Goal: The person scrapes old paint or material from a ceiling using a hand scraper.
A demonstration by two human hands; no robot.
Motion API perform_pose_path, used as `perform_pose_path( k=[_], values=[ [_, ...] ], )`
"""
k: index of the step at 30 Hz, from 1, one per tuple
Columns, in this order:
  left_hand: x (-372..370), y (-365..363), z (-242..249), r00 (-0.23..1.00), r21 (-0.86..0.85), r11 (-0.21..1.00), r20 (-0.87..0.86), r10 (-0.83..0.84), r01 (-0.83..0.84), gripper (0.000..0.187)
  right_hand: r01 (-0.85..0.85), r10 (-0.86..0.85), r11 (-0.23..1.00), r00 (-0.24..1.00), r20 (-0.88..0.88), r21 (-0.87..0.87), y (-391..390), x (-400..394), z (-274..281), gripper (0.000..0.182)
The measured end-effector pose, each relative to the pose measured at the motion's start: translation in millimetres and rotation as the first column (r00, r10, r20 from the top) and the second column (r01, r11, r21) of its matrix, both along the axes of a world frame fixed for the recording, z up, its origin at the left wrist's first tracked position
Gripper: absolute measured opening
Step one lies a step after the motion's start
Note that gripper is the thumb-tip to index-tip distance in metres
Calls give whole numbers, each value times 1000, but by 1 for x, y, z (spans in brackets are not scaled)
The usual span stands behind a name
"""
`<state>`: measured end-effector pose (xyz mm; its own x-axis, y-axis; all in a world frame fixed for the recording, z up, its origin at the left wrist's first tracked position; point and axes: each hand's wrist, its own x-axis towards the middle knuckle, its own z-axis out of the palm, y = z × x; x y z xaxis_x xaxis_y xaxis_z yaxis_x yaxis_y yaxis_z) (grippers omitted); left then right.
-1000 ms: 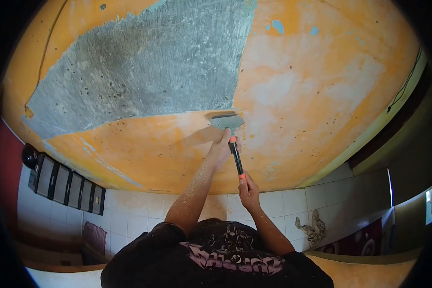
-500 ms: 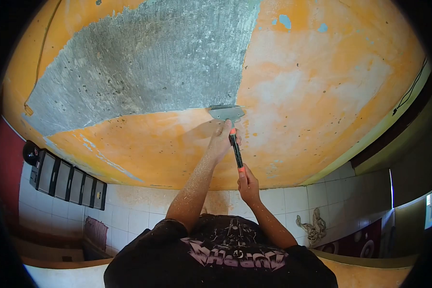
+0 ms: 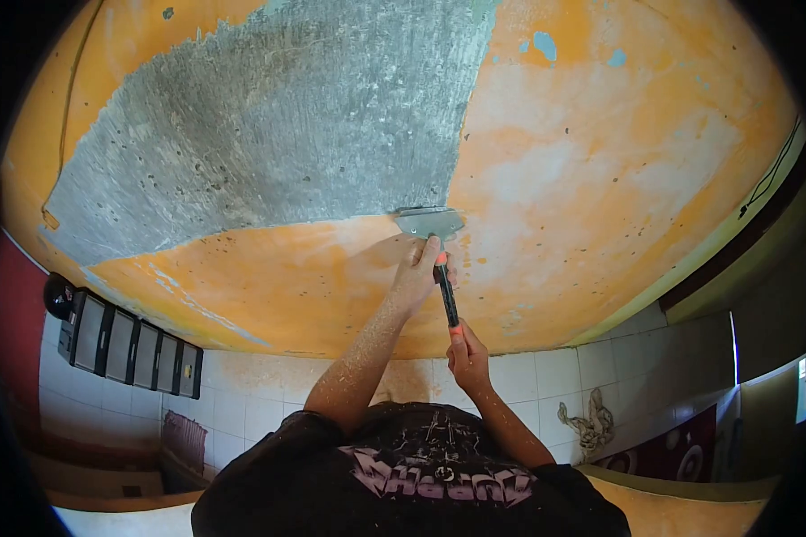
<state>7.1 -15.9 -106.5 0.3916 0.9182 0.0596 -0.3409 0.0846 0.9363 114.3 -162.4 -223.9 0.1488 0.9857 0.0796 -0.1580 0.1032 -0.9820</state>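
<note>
A long-handled scraper [image 3: 448, 291] with a wide grey-green blade and a black and orange-red handle is held in both hands. Its blade [image 3: 430, 222] rests against the wall where bare grey plaster [image 3: 304, 125] meets orange paint [image 3: 582, 233]. My left hand [image 3: 416, 268] grips the upper handle just below the blade, thumb pointing up toward it. Around the handle's lower end my right hand [image 3: 468, 356] is closed. Pale flakes and dust cover my left forearm [image 3: 358, 358].
A dark rack-like unit with several panels [image 3: 134, 340] stands at the left by white tiles [image 3: 555, 371]. A crumpled pale cloth [image 3: 589, 422] lies at the right. Cables hang along the wall's left [image 3: 72, 107] and right [image 3: 770, 174] sides.
The whole view has shifted slightly, with wall, scraper and hands appearing a little lower and further right. Both hands keep their grip, and the blade stays near the same corner of the grey patch.
</note>
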Motion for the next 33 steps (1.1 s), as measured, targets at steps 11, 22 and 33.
perform_pose_path(
  k=[11,22,33],
  values=[
    [5,-8,-3,998,-18,999,-39,44,-45,39,-4,4,1000,999,55,0,-3,10,-6,43],
    [6,-6,-6,995,-55,994,14,98,-97,36,-43,43,999,999,15,1,1,13,-2,34],
    [5,-6,21,998,-29,998,34,58,-57,37,-38,38,999,999,14,-23,3,18,23,37]
  ],
)
